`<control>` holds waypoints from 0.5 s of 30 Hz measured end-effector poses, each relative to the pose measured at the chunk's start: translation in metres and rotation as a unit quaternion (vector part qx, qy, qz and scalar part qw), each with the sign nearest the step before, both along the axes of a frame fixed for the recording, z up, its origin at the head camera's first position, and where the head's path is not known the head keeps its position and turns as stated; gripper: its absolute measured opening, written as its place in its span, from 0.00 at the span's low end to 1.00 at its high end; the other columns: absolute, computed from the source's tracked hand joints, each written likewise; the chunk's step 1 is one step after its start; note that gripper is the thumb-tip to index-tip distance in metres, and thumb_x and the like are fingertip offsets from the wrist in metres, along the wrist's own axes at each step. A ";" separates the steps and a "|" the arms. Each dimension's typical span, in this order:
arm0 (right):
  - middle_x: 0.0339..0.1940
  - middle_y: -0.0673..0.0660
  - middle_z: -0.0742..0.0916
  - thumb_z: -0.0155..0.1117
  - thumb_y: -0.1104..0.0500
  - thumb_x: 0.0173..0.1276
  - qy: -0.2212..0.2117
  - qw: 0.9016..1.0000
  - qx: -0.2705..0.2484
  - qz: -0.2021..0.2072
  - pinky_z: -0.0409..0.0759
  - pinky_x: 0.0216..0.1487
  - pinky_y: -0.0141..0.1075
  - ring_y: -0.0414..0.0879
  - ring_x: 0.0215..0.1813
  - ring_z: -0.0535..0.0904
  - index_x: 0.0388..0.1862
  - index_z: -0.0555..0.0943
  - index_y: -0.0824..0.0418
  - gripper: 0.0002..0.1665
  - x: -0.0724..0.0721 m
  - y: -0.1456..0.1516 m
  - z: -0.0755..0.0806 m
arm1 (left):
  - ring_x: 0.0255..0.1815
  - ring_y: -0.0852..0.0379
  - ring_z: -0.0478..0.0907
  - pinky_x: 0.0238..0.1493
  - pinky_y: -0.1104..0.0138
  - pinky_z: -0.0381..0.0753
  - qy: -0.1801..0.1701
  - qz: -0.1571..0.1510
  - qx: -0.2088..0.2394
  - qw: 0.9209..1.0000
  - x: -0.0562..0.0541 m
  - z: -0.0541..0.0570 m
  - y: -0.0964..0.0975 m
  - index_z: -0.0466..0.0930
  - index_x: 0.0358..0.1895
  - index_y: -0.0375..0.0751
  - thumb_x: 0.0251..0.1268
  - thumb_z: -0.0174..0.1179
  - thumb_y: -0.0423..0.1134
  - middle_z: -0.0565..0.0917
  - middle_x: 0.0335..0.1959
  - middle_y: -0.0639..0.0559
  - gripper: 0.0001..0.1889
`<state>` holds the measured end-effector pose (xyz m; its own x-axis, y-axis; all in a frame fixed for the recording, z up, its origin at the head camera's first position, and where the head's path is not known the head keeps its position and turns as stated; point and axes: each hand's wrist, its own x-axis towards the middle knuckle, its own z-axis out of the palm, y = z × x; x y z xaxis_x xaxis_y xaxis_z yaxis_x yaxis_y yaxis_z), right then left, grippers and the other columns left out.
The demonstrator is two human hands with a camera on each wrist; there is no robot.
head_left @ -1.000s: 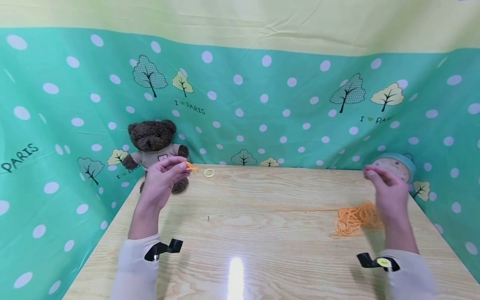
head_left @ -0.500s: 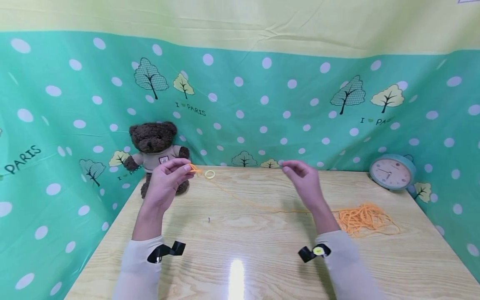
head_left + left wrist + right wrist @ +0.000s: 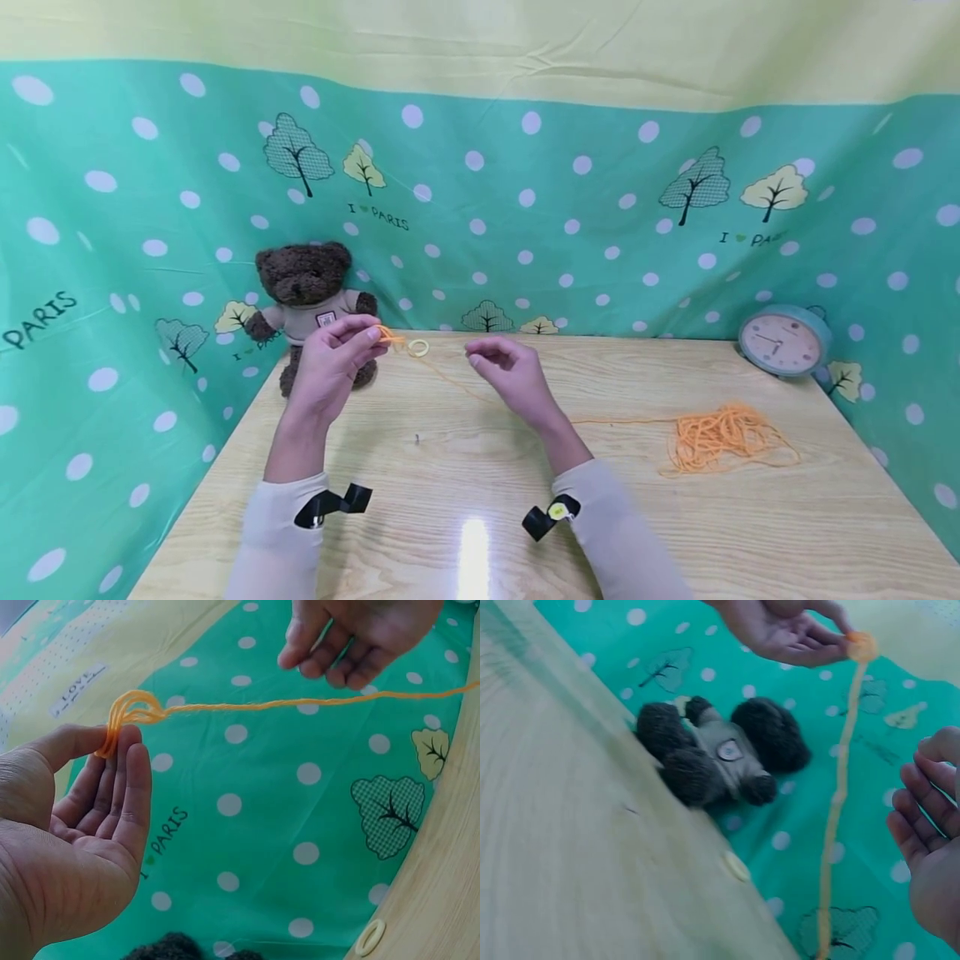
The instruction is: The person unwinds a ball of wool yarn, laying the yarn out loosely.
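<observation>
My left hand (image 3: 330, 367) pinches a small looped bundle of orange yarn (image 3: 127, 712) between thumb and fingertips, raised in front of the teddy bear. From the bundle a single yarn strand (image 3: 285, 703) stretches off to the right. My right hand (image 3: 517, 379) hovers near that strand, palm turned inward, with fingers loosely bent and holding nothing. In the left wrist view its fingertips sit just above the strand. The other end of the strand runs along the table to a loose pile of orange yarn (image 3: 720, 437).
A brown teddy bear (image 3: 303, 279) sits at the back left. Near the table's back edge lies a pale yellow ring (image 3: 736, 865). A round blue clock (image 3: 783, 342) stands at the back right. Green dotted cloth (image 3: 525, 225) hangs behind the wooden table (image 3: 450, 500).
My right hand has swept left from above the yarn pile to near the left hand, uncovering the clock and pile. The left hand keeps its pinch on the yarn bundle, almost still.
</observation>
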<state>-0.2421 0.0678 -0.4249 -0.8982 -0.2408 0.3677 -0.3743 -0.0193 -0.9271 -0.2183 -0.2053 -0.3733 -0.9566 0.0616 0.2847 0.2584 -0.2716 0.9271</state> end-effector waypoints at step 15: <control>0.46 0.59 0.90 0.69 0.60 0.73 0.009 0.998 0.047 0.046 0.84 0.58 0.42 0.40 0.47 0.84 0.45 0.87 0.62 0.08 0.004 -0.027 -0.018 | 0.39 0.62 0.89 0.48 0.70 0.89 -0.006 0.002 -0.017 1.000 0.001 0.000 0.007 0.86 0.45 0.44 0.74 0.62 0.31 0.90 0.38 0.56 0.05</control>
